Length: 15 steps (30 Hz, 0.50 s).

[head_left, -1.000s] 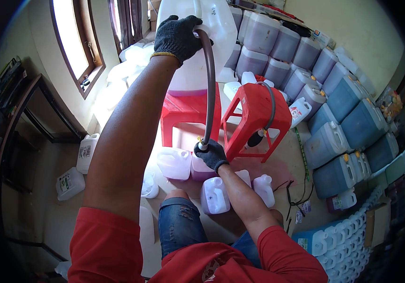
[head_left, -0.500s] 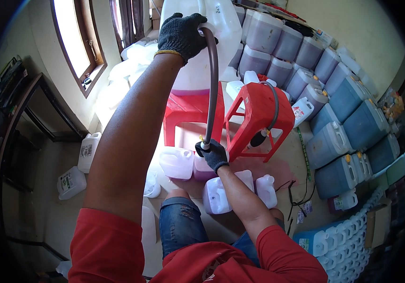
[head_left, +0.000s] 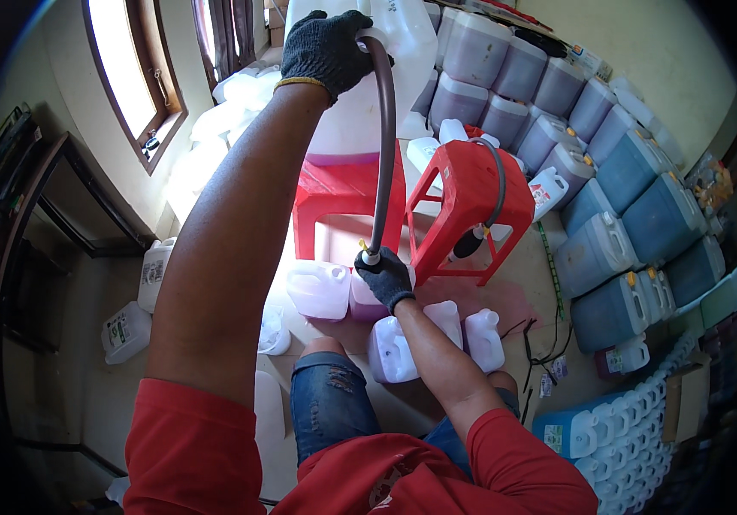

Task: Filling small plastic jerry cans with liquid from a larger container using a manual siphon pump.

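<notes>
My left hand (head_left: 327,53), in a dark knit glove, is closed around the upper end of a grey hose (head_left: 386,129) at the top of a large translucent jerrycan (head_left: 347,124). Pink liquid shows low in that jerrycan, which stands on a red plastic stool (head_left: 347,193). The hose curves down to a white fitting with a small yellow lever. My right hand (head_left: 387,279), also gloved, grips this lower end above a small jug (head_left: 364,296) holding pink liquid. The hand partly covers that jug, and whether the hose end enters its mouth is hidden.
Beside the right hand are a pale jug (head_left: 319,290) and several white jugs (head_left: 394,352). A second red stool (head_left: 480,206) carries another hose. Large filled jerrycans (head_left: 476,56) are stacked along the right wall. A pink wet patch (head_left: 506,305) and black straps (head_left: 549,348) lie on the floor.
The view has shifted slightly, so the scene sits a little higher and further left. Both hands keep their hold on the hose.
</notes>
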Tool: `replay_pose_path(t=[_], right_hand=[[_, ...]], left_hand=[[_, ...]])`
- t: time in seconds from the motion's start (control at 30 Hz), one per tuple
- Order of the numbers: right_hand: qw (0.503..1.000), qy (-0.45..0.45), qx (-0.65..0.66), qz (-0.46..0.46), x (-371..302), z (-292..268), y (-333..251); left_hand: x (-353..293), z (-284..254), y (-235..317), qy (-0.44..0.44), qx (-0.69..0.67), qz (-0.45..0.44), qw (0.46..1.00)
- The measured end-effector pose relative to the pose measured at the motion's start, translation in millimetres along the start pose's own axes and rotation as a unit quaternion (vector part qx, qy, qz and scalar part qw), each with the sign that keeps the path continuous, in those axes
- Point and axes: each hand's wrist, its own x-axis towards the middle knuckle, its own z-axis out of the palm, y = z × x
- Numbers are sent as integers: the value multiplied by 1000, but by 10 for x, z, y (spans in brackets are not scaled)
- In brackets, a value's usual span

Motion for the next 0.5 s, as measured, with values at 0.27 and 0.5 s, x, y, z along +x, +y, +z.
replay_pose_path(t=[0.27, 0.5], right_hand=[[997, 54, -38, -35, -91, 33, -47], [990, 31, -113, 77, 69, -21, -86]], left_hand=[[-16, -16, 39, -2, 0, -9, 1000], [-16, -36, 26, -9, -2, -9, 1000]])
